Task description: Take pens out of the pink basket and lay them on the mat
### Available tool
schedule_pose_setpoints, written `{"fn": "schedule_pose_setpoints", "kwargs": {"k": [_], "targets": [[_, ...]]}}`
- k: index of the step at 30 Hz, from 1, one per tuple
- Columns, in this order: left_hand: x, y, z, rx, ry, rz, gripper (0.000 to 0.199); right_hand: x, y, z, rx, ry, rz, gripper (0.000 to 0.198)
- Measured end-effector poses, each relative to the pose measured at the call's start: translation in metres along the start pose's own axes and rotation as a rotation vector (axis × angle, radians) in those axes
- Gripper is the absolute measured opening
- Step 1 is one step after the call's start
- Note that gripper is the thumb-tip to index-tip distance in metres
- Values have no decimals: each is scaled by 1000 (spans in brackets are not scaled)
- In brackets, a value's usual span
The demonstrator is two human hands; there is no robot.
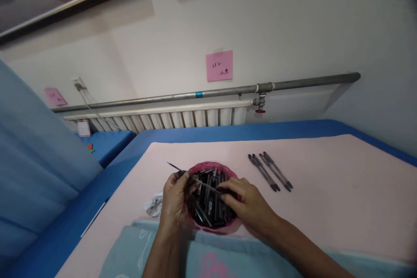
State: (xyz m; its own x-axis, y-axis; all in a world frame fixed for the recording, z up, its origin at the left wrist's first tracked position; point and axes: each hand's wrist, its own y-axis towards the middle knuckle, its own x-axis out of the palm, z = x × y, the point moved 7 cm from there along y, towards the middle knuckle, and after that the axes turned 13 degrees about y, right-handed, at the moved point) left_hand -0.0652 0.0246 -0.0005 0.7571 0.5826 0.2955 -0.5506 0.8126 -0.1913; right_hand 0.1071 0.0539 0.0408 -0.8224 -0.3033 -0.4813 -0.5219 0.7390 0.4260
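A thin pen refill (208, 186) with a dark pointed tip slants over the round pink basket (233, 173). My left hand (176, 193) is closed on it near its tip end, at the basket's left rim. The fingertips of my right hand (246, 202) pinch its other end, above the basket's right side. Whether a barrel or cap also sits in my right fingers is hidden. Below both hands, the basket is filled with several dark and clear pen parts (210, 206), lying in a jumble.
Several assembled pens (270, 171) lie side by side on the pink sheet (319, 200), right of the basket. A crumpled silvery wrapper (154, 205) is beside my left wrist. Light blue cloth (221, 254) covers the near edge. A radiator (195, 118) and pipe run along the wall behind.
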Motion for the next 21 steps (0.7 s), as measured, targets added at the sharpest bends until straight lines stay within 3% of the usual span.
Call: {"fn": "schedule_pose_setpoints", "kwargs": {"k": [3,17,21], "targets": [[0,-1,1,4,8,10,12,0,-1,1,21,33,8,22],[3,-6,5,58,76,24,24,3,-3,-9,-160,-105,-25,20],[18,-12,-1,29,85,-149,25,3,-3,-7,-118,-39,-13,19]]}}
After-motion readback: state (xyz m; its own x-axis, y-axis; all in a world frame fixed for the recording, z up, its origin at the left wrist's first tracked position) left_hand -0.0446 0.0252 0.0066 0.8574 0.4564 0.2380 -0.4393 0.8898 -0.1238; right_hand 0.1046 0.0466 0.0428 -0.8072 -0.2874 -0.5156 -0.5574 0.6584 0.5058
